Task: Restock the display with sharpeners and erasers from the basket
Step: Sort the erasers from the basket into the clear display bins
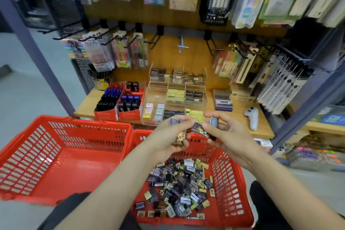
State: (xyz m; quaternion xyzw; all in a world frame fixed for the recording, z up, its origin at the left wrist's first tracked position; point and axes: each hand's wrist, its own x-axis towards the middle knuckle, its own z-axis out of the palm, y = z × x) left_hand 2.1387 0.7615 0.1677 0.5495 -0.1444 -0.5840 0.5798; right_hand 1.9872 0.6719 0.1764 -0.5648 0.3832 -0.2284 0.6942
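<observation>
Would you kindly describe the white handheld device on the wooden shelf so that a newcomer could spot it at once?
Start at the wooden shelf that carries the clear acrylic organiser. Go to the right end of the shelf, past the flat pack of pens lying there. The white handheld device lies alone near the front edge; it is the only loose, unpackaged white thing there, long and rounded, with dark buttons at its far end.

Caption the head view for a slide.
Both hands, left and right, hold small packets above the stocked red basket, facing the clear display case.

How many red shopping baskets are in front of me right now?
2. One basket sits at left with nothing visible inside; the other, under the hands, holds small packets.
</observation>
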